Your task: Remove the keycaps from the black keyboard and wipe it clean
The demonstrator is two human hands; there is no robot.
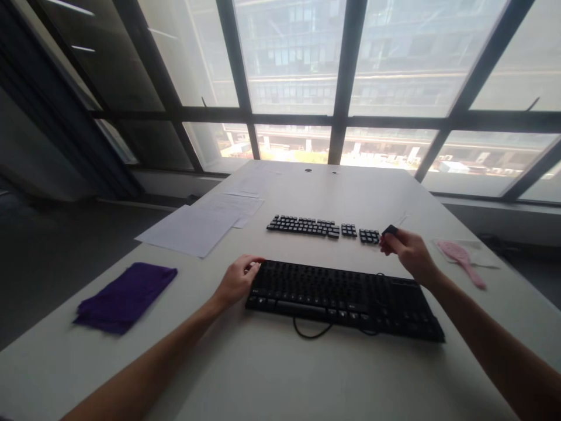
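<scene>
A black keyboard [342, 298] lies in front of me, slightly turned, with most of its keycaps off and the space bar and front row still on. My left hand [239, 278] is closed around its far left corner. My right hand [405, 248] is raised beyond the keyboard's far right side, pinching a small black keycap [390, 230] between thumb and fingers. Loose keycaps are laid out behind the keyboard in three groups: a large main block [302, 226], a small middle group [349, 230] and a right-hand group [369, 236] beside my right hand.
A folded purple cloth [127, 297] lies on the left of the white table [245, 368]. Sheets of paper [197, 225] are behind it. A pink hairbrush [462, 260] rests on clear plastic at the right. A black cable [312, 336] loops out at the keyboard's near edge.
</scene>
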